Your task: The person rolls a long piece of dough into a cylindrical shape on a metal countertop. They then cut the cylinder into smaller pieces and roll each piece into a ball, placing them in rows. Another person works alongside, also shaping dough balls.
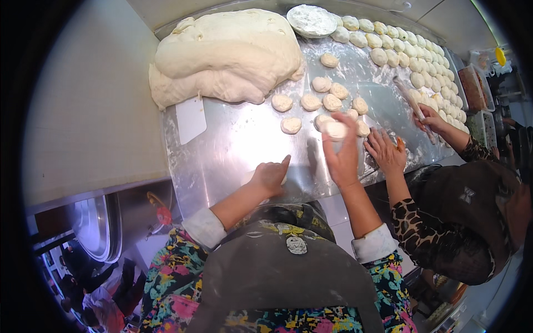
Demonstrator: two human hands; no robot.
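My left hand [270, 177] is curled low over the steel worktop [216, 154], with a pale edge, probably dough, showing beside its palm; what lies under it is hidden. Blurred, my right hand [343, 154] has its fingers spread, its tips beside a bright dough ball [334, 130]; whether they touch is unclear. More small dough pieces [310, 102] lie scattered beyond both hands. A huge mass of dough [229, 54] rests at the back left, with a white scraper [191, 120] at its near edge.
At the right, a co-worker's hand [387, 152] lies flat near the worktop's edge, and their other hand [431, 118] holds a floury rolling pin [410, 100]. Rows of dough balls [420, 62] fill the far right. A bowl of flour [311, 20] stands at the back.
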